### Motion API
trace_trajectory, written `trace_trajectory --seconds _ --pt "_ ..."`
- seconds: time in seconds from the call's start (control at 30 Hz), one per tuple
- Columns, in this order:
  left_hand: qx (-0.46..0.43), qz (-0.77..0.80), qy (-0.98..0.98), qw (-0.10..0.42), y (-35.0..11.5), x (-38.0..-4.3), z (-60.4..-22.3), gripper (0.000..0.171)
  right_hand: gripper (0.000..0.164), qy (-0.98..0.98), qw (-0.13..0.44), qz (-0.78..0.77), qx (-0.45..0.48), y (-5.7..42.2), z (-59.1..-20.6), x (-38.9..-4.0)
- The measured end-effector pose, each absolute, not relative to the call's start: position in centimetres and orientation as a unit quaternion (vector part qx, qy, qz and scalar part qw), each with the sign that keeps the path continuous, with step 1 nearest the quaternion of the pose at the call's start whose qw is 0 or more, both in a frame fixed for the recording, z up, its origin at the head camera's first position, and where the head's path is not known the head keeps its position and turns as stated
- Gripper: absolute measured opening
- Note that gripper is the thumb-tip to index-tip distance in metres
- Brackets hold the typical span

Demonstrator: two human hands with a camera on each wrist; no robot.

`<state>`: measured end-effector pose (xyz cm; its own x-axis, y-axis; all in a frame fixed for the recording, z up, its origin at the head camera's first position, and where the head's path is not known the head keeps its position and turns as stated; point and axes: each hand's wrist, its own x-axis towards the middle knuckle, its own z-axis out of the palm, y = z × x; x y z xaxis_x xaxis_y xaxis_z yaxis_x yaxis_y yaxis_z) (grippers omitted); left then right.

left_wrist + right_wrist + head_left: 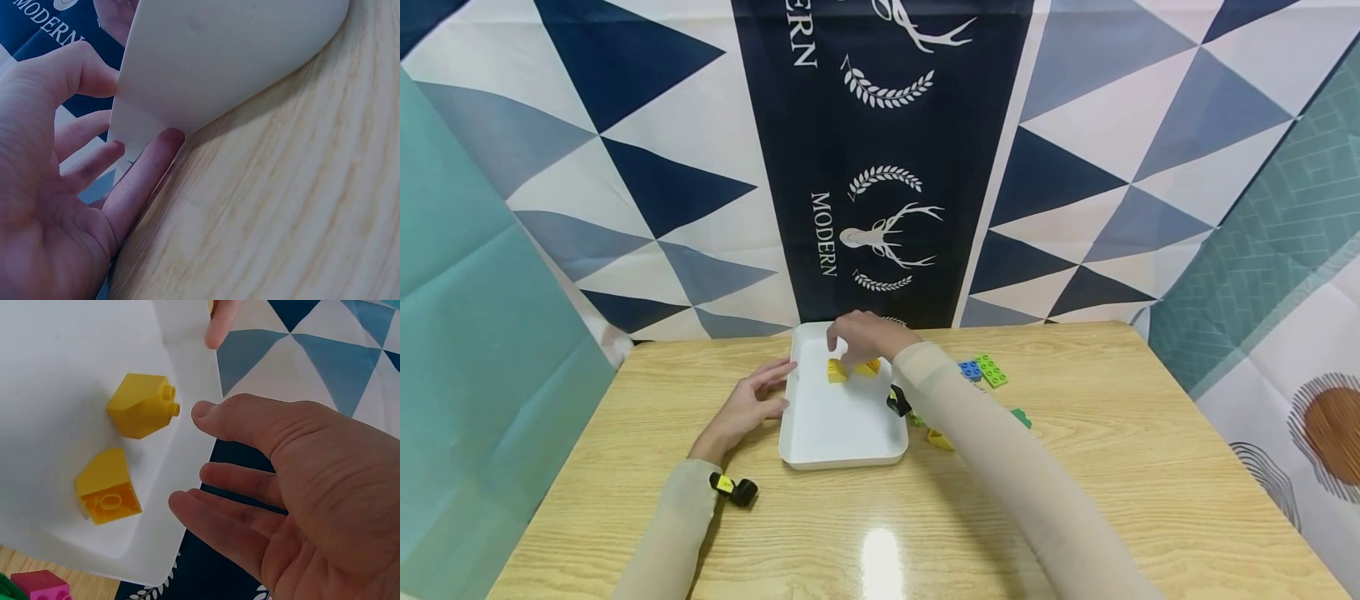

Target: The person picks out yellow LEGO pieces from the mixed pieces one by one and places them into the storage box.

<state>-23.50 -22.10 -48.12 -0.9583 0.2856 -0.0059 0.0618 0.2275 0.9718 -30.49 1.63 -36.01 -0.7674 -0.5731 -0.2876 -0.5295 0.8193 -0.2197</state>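
Observation:
A white tray lies on the table with two yellow toy bricks inside. One yellow brick shows its studs toward my right thumb; the other yellow brick is tipped so its hollow underside shows. My right hand hovers over the tray's far part, fingers loosely bent and apart from both bricks in the right wrist view, holding nothing. At the tray's left side, my left hand touches the outer wall and rim with spread fingers.
Right of the tray lie a blue brick, a light green brick, a dark green piece and a yellow piece, partly hidden by my right sleeve. A pink brick shows in the right wrist view. Patterned cloth backs the table.

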Motion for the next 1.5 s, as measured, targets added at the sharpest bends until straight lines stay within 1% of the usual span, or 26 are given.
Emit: trace_trajectory --seconds 0.53,0.9,1.5 --pt "0.119 0.620 0.770 0.090 -22.1 -23.4 -48.2 0.066 0.035 0.940 0.182 -0.071 -0.279 3.7 -36.3 -31.0" --pt "0.117 0.618 0.772 0.091 -22.0 -23.4 -48.1 0.066 0.035 0.944 0.170 -0.064 -0.275 5.3 -36.5 -31.5" --pt "0.117 0.619 0.771 0.090 -22.0 -23.4 -48.1 0.066 0.033 0.949 0.170 -0.070 -0.256 9.1 -36.1 -32.3"
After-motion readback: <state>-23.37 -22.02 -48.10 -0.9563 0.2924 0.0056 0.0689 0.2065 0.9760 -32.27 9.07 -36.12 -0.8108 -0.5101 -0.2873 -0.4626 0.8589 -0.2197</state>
